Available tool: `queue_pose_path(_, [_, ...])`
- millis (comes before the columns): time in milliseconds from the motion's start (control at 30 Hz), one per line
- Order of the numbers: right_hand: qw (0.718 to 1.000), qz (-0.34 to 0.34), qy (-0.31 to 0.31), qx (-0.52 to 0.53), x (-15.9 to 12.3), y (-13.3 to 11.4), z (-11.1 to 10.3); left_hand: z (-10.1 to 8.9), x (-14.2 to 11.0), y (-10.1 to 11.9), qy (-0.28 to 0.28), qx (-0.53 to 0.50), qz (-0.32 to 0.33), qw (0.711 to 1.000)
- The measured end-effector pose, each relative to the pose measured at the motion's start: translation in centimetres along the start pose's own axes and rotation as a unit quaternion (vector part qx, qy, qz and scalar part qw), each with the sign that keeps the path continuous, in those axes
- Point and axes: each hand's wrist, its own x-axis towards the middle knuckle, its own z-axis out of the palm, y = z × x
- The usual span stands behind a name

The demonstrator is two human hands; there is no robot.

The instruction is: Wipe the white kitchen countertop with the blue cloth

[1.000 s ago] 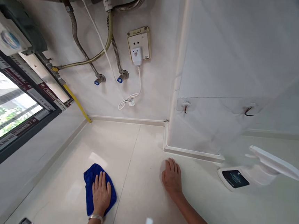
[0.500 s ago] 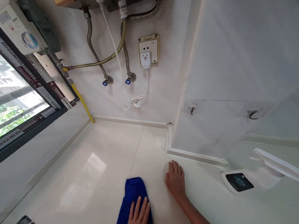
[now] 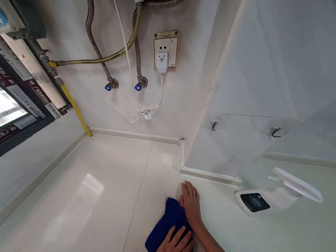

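A folded dark blue cloth point(image 3: 167, 224) lies on the pale, glossy counter surface point(image 3: 116, 176). My left hand point(image 3: 175, 247) rests palm down on the cloth, fingers spread and pressed flat; its wrist is cut off by the bottom edge. Just beyond the cloth's right side, my right hand point(image 3: 191, 202) lies on the bare surface with its fingers stretched forward and close together. The cloth reaches up against this hand and its wrist. Nothing shows in the right hand.
A white bottle-like item point(image 3: 279, 198) with a dark label and flat head stands at right. A wall corner point(image 3: 210, 175) juts out ahead, with two hooks above. Pipes, blue-handled valves point(image 3: 139, 85) and a plugged socket point(image 3: 165, 51) are on the back wall; a window is at left.
My left hand and the cloth have moved right, up to my right hand, with the left fingers spreading wider. The view has shifted, so the wall fittings and bottle-like item appear further left.
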Motion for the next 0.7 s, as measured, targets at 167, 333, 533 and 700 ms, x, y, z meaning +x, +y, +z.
queue_pose_path(167, [0.996, 0.026, 0.035, 0.079, 0.0, 1.1, 0.8, -1.0, 0.6, 0.2, -0.007, -0.031, -0.025, 0.999])
queue_pose_path(333, [0.991, 0.033, 0.040, 0.127, -0.7, 1.9, -0.9, -4.4, 0.7, 1.2, 0.041, -0.031, -0.024, 0.998])
queue_pose_path(533, [0.991, 0.021, -0.029, 0.129, -8.5, 3.2, -6.9, -6.0, 2.1, 0.0, 0.099, -0.063, -0.060, 0.991])
queue_pose_path(700, [0.992, -0.102, -0.075, 0.001, -13.5, 4.0, -10.7, -5.6, 5.3, -3.1, 0.142, -0.041, -0.074, 0.986])
